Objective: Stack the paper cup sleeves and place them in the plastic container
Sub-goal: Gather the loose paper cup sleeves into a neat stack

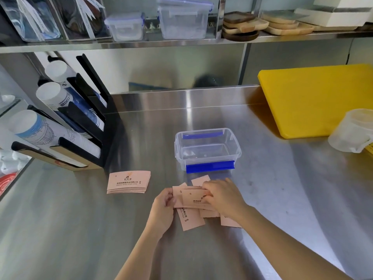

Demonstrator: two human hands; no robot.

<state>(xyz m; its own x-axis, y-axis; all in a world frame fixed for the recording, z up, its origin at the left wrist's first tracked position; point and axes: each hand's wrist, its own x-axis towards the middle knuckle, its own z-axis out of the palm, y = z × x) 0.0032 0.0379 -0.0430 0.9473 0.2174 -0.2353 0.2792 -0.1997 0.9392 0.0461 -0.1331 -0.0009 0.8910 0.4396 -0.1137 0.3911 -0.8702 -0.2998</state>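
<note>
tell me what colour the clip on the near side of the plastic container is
Blue, on the clip of the clear plastic container; the head view shows it.

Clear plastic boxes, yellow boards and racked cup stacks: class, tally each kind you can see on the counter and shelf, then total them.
Clear plastic boxes: 3 (open container on the counter, small lidded box and large lidded box on the shelf)
Yellow cutting board: 1
Paper cup stacks in the rack: 3 ()
Total: 7

Your 2 bare forearms reach forward and converge; left hand pinches with thumb and fingers curled, right hand palm down, fingers bent.
</note>
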